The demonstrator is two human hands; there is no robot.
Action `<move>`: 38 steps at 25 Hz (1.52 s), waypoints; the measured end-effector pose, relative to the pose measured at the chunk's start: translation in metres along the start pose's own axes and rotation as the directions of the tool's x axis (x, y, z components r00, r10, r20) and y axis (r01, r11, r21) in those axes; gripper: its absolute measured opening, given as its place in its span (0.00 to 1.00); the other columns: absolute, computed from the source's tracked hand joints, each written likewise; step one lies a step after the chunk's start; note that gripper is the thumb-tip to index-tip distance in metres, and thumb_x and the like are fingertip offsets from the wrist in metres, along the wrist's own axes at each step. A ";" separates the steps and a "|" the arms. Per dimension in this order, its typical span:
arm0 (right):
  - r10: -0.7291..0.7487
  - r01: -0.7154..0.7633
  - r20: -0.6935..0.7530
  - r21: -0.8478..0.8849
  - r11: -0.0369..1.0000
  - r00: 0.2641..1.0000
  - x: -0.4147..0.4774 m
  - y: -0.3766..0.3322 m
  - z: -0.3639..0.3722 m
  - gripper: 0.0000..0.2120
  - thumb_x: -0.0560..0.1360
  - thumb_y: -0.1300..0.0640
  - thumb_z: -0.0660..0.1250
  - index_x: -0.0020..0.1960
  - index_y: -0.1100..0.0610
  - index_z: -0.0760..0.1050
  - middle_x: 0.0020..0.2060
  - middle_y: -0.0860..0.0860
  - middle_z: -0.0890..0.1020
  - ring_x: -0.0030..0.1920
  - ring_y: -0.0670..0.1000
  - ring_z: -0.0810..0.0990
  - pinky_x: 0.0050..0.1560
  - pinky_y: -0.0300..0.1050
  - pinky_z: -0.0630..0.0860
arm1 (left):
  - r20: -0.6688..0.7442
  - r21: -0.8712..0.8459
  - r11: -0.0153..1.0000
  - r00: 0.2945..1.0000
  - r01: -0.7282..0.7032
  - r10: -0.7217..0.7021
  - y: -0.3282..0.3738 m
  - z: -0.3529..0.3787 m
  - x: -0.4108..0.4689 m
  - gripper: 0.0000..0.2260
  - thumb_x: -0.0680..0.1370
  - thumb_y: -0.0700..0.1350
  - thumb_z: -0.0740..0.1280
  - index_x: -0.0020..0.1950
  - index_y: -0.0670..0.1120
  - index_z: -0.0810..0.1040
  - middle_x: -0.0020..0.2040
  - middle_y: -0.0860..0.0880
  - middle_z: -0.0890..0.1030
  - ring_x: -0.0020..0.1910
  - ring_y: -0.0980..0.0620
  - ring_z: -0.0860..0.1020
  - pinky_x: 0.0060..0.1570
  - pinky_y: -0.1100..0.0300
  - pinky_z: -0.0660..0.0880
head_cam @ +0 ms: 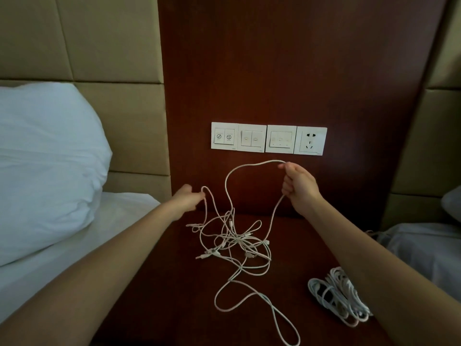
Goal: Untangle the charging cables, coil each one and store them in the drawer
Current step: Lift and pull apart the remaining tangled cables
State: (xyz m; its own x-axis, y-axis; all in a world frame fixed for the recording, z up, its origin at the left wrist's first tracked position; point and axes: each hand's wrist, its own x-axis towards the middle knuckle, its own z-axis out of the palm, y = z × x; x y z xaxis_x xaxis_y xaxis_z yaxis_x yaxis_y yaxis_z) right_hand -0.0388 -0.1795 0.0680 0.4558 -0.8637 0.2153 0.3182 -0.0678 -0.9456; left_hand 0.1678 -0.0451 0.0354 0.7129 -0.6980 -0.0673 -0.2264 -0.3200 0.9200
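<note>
Dark reddish wood forms both the wall panel (274,71) and the table (311,245) below it. Left of the table lies a bed (62,265) with a white sheet and a white pillow (45,158) set against a padded beige headboard (112,58).

Both bare forearms reach over the table. The left hand (185,199) is raised above the table's far left edge; its fingers (199,196) pinch the top of a narrow cable loop. The right hand (299,186) is held higher, in front of the wall panel; its fingers (287,186) are curled round a white strand that arches from the thumb side and drops from the underside of the fist.

Both held strands run down into the tangle of white charging cables (237,240) lying on the table centre, with one long loop trailing toward the near edge. A coiled cable bundle (336,295) lies on the table's near right, apart from the tangle.

Three white switch plates (254,138) and one socket (310,141) sit in a row on the wall panel.
</note>
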 end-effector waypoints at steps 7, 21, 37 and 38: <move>-0.046 0.061 -0.055 0.303 0.951 0.997 0.003 -0.037 0.023 0.12 0.82 0.59 0.55 0.43 0.57 0.73 0.21 0.46 0.60 0.23 0.44 0.57 0.27 0.37 0.58 | 0.465 0.295 0.859 0.848 -0.419 0.254 0.012 0.040 -0.029 0.07 0.80 0.42 0.61 0.52 0.44 0.79 0.49 0.50 0.79 0.49 0.56 0.76 0.46 0.69 0.69; 0.382 0.049 0.483 -0.668 0.743 0.787 -0.026 0.017 0.029 0.22 0.76 0.51 0.66 0.67 0.52 0.63 0.38 0.48 0.73 0.33 0.44 0.69 0.33 0.37 0.64 | 0.048 -0.939 0.343 0.992 0.005 0.117 0.103 0.023 -0.026 0.15 0.84 0.40 0.48 0.37 0.43 0.63 0.17 0.53 0.61 0.14 0.59 0.57 0.15 0.68 0.52; -0.116 0.049 0.155 0.380 0.924 0.981 0.014 -0.065 0.054 0.12 0.82 0.61 0.52 0.44 0.57 0.72 0.27 0.44 0.77 0.20 0.41 0.62 0.25 0.31 0.61 | 0.520 0.113 0.824 0.740 -0.555 0.427 0.026 0.064 -0.039 0.06 0.78 0.46 0.65 0.53 0.46 0.74 0.44 0.53 0.80 0.42 0.59 0.77 0.40 0.70 0.73; -0.130 0.061 0.154 0.390 0.919 0.979 0.013 -0.069 0.055 0.13 0.82 0.61 0.52 0.44 0.57 0.72 0.27 0.45 0.77 0.20 0.41 0.62 0.25 0.31 0.61 | 0.533 0.242 0.778 0.750 -0.579 0.392 0.013 0.068 -0.032 0.02 0.78 0.44 0.64 0.49 0.47 0.73 0.42 0.52 0.80 0.41 0.56 0.79 0.41 0.64 0.74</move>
State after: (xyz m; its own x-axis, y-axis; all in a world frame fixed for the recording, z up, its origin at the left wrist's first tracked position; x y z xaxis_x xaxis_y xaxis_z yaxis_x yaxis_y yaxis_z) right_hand -0.0092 -0.1592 0.1494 0.5329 -0.7602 0.3716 0.6445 0.0801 -0.7604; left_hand 0.0972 -0.0708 0.0231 0.0918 -0.9903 0.1047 -0.7496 0.0005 0.6619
